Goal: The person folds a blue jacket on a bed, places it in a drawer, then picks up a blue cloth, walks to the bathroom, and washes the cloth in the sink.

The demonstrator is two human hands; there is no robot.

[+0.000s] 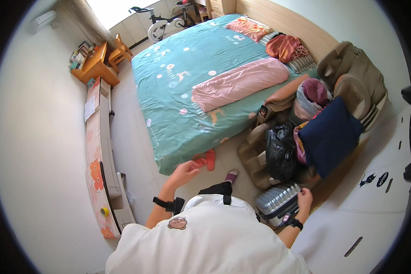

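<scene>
My left hand [186,173] is held out above the floor by the foot corner of the bed, near a pair of coral slippers [210,160]; I see nothing in it. My right hand [305,198] is at the top edge of a silver ribbed hard-shell suitcase [277,200], its fingers bent at the rim; whether they grip it is not clear. A black plastic bag [281,150] stands just beyond the suitcase. Beside it a dark blue cloth item [330,135] lies over other bags. A folded pink blanket [241,82] lies on the bed with the teal sheet [171,113].
Brown padded seating [251,154] and a bag with pink cloth [315,92] crowd the right side of the bed. A low cabinet with a floral cover [93,137] runs along the left wall, with yellow tape [104,211] on it. White cabinet doors [363,219] stand at right.
</scene>
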